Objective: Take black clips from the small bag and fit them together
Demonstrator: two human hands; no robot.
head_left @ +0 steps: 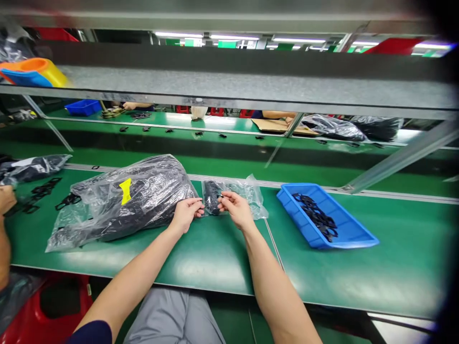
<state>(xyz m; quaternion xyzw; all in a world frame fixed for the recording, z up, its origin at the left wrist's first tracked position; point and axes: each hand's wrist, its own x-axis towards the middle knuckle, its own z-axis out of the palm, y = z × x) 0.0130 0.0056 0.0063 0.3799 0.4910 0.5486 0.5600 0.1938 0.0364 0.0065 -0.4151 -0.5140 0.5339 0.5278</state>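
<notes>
My left hand (187, 214) is closed in a pinch beside the right end of a large clear plastic bag (143, 191) full of black parts. A yellow tag (125, 191) lies on that bag. Between the left fingertips, what is held, if anything, is too small to make out. My right hand (235, 208) also pinches, in front of a small clear bag (247, 191) with black pieces (211, 193) at its left end. Something small and dark shows at the right fingertips, its kind unclear.
A blue bin (344, 224) with black parts (317, 217) stands on the green table (215, 258) at right. Loose black pieces (43, 188) lie at left near another person's hand (6, 198). Behind runs a green conveyor (215, 155); a grey shelf (229, 88) hangs above.
</notes>
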